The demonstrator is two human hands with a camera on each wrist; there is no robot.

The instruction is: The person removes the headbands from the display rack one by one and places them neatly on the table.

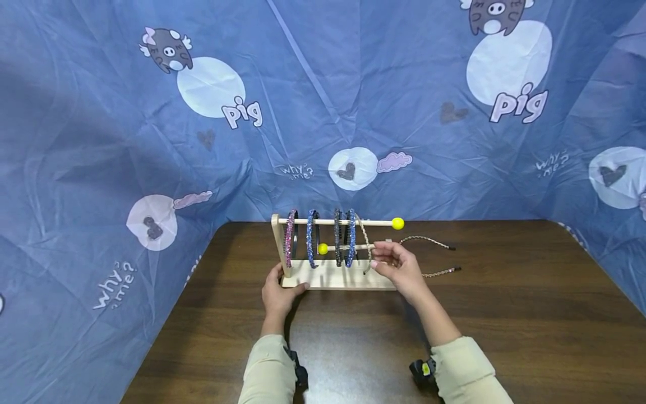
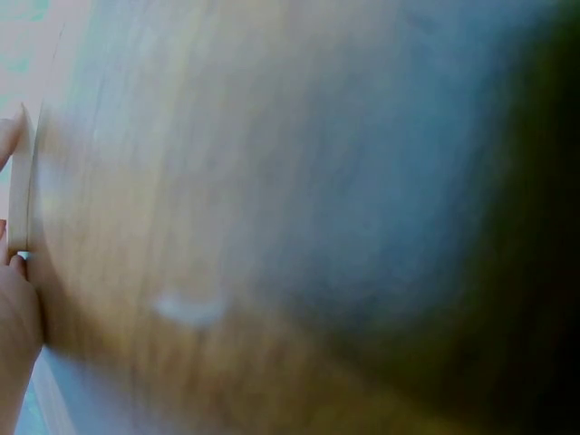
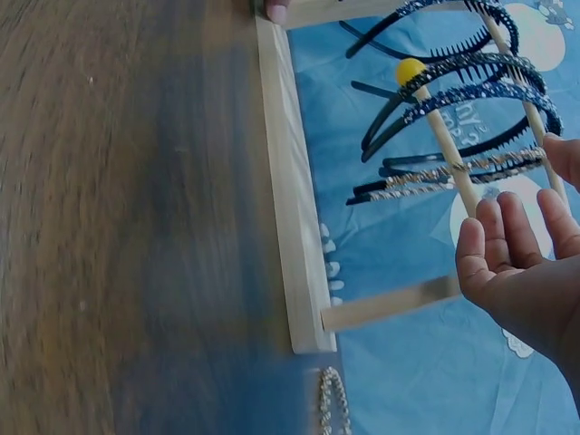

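A wooden headband stand [image 1: 333,276] with two rods and yellow ball ends stands on the table. My left hand [image 1: 279,294] grips the left end of its base, thumb along the front; the left wrist view shows only part of this hand [image 2: 14,308]. Pink [image 1: 289,238], blue [image 1: 310,238] and black [image 1: 338,238] headbands hang on the upper rod, with another blue headband [image 1: 350,238]. A gold braided headband [image 1: 364,238] hangs outermost, slanted. Beside it is my right hand [image 1: 401,272], thumb touching it, fingers loosely bent and apart [image 3: 526,263].
Another braided headband [image 1: 429,238] lies on the brown table [image 1: 504,314] behind the stand's right end, partly hidden by my right hand. A blue printed cloth [image 1: 303,101] hangs behind the table.
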